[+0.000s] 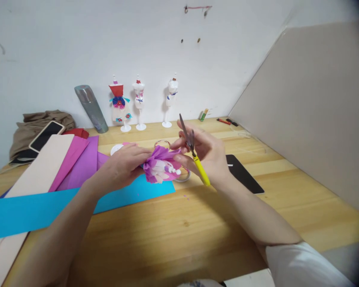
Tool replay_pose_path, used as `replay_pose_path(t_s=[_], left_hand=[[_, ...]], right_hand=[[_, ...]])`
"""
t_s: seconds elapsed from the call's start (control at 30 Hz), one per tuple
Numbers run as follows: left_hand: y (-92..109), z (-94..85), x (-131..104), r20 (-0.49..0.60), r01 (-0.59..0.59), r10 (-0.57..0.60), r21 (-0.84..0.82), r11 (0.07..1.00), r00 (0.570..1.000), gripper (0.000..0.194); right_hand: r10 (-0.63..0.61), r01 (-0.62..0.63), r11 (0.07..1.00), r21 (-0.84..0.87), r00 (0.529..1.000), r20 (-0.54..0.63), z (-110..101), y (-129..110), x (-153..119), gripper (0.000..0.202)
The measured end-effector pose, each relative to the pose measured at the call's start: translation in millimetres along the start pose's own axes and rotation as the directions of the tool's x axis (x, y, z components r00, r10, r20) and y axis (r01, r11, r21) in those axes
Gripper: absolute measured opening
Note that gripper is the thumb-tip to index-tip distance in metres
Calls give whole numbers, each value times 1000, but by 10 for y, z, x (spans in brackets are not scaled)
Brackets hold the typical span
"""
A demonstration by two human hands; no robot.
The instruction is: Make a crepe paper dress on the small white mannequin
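My left hand (122, 164) is closed round a small white dress-form mannequin (160, 169), tilted so that its neck knob points right. Ruffled purple crepe paper (157, 157) wraps it, flaring out round the upper body. My right hand (208, 153) holds a pair of scissors (196, 159) with yellow handles, their dark blades pointing up and away from the paper. The thumb and fingertips of that hand are at the right edge of the purple paper; whether they pinch it is hard to tell. The mannequin's lower part is hidden by my left hand.
Blue (116, 199), cream, pink and purple paper strips spread across the left side. Three mannequins on stands (125, 128) line the wall beside a leaning grey flask (92, 109). A phone (48, 133) rests on brown cloth. A black board (245, 175) lies right; tape rolls (184, 175) sit behind my hands.
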State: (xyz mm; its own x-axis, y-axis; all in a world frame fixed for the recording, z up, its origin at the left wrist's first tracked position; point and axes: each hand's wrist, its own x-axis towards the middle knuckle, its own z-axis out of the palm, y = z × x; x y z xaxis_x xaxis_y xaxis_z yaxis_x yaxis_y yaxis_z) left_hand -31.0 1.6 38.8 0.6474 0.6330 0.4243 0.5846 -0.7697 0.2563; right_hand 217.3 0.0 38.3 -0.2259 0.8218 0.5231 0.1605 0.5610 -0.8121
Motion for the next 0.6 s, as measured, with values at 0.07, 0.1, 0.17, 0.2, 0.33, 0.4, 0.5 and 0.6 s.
replay_pose_path(t_s=[0.07, 0.1, 0.17, 0.2, 0.33, 0.4, 0.5, 0.6], left_hand=[[3, -4, -2, 37, -38, 36, 60, 997, 999, 26], [4, -5, -4, 41, -51, 47, 108, 993, 998, 27], [5, -4, -10, 22, -56, 52, 220, 974, 998, 30], [1, -1, -13, 8, -58, 58, 278, 959, 998, 32], [-78, 23, -20, -55, -39, 75, 490, 871, 996, 39], [-171, 25, -26, -113, 5, 69, 556, 831, 991, 39], [-346, -12, -57, -257, 125, 41, 599, 791, 966, 35], [-495, -94, -119, -403, 235, 36, 602, 763, 915, 33]], right_hand=[[39, -38, 999, 31, 999, -21, 55, -34, -1, 66], [54, -52, 998, 44, 998, -26, 79, -43, 1, 68], [60, -59, 996, 63, 998, -22, 117, -45, 9, 71], [56, -54, 996, 71, 998, -19, 129, -39, 12, 72], [35, -32, 993, 112, 999, -30, 106, -1, -10, 62], [27, -26, 990, 141, 1000, -3, 42, 5, -39, 50], [-73, 33, 986, 163, 966, 248, -76, -5, -64, 33], [-161, 205, 978, 41, 611, 775, -81, -6, -63, 26]])
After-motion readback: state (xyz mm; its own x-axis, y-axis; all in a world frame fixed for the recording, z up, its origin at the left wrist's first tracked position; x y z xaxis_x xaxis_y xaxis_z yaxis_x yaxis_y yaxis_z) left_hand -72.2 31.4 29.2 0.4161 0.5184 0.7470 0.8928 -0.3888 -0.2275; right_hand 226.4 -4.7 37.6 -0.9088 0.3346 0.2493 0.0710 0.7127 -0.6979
